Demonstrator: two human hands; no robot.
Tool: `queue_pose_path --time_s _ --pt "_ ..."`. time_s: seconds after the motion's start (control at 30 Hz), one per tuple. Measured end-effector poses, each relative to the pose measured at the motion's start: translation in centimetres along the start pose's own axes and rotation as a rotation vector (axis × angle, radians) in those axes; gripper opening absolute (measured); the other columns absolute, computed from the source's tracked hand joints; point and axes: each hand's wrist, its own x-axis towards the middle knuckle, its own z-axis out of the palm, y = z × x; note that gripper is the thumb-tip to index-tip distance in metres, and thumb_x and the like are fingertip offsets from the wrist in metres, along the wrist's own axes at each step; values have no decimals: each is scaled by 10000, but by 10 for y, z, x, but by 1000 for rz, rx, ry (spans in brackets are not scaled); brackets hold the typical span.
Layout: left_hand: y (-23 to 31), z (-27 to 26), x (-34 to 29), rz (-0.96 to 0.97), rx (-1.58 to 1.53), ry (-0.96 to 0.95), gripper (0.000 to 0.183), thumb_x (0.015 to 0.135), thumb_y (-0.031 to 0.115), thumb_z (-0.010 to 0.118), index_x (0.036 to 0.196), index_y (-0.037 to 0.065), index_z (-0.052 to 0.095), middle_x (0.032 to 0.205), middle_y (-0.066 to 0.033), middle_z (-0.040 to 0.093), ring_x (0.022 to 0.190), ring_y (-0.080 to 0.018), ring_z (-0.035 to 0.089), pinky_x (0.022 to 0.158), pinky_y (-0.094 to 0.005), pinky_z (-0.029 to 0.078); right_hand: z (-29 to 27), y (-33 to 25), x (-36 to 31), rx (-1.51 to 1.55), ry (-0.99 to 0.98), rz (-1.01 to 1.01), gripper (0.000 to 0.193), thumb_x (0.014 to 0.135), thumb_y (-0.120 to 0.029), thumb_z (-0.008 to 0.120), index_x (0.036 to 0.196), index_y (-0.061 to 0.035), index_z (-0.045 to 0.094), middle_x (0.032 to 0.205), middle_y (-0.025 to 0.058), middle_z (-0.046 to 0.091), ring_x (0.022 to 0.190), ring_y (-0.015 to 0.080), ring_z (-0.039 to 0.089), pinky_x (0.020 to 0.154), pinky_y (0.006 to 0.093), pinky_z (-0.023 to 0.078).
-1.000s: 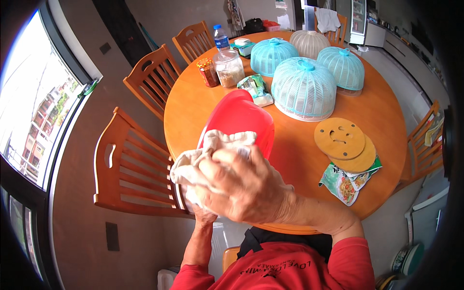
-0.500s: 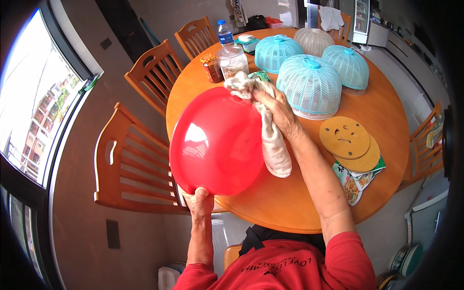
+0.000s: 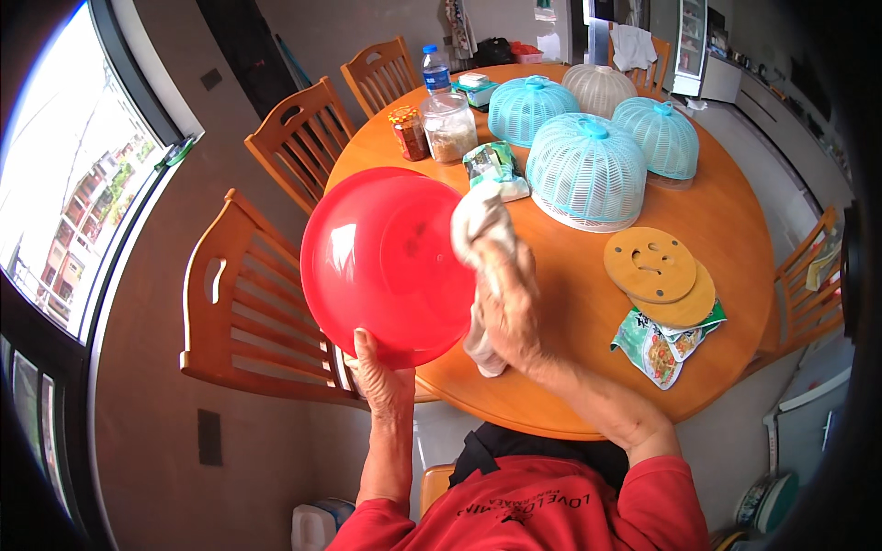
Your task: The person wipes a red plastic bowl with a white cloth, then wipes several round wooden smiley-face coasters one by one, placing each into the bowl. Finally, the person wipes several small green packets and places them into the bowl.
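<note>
A red plastic basin (image 3: 381, 262) is held tilted over the left side of the round wooden table. My left hand (image 3: 378, 372) grips its lower rim, thumb on the near surface and the other fingers partly hidden behind. At the basin's right rim, my right hand (image 3: 507, 308) is closed around a whitish cloth (image 3: 482, 225). The cloth bunches above the fingers, and an end hangs below them. Part of the basin's right edge is hidden by cloth and hand.
Blue mesh food covers (image 3: 588, 174) and a beige one (image 3: 599, 89) stand at the back right. Beyond the basin are a green packet (image 3: 494, 167), a glass jar (image 3: 449, 129), a red-lidded jar (image 3: 409, 134) and a water bottle (image 3: 435, 70). Round wooden trivets (image 3: 650, 264) lie on packets at right. Chairs (image 3: 266, 303) surround the table.
My right hand and the cloth have come down along the basin's right rim, from its top toward me. The basin has shifted slightly left, uncovering the green packet.
</note>
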Motion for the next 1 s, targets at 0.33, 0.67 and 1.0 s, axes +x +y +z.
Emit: queue_pose_path --time_s 0.33,0.67,1.0 --pt "-4 27 -23 -119 -55 -112 573 869 164 727 1357 55 447 1239 -76 579 1086 -208 602 969 -390 506 -27 -21 84 -332 -28 -525 290 846 -81 646 1136 -84 655 1166 148 609 1080 300 588 884 444 488" --pt "-5 51 -24 -151 177 -65 588 965 441 552 1440 134 392 1379 -50 509 1254 -227 504 1086 -424 396 -15 -62 124 -476 -348 -721 235 828 -181 636 1034 -80 689 939 110 666 889 258 667 764 397 541" --pt "1 40 12 24 -259 -243 616 1013 559 320 1360 70 460 1341 -103 527 1212 -241 518 1077 -401 375 -8 -51 21 -486 -425 -912 149 817 -231 611 903 -138 689 1205 51 567 1183 237 507 1016 524 389"
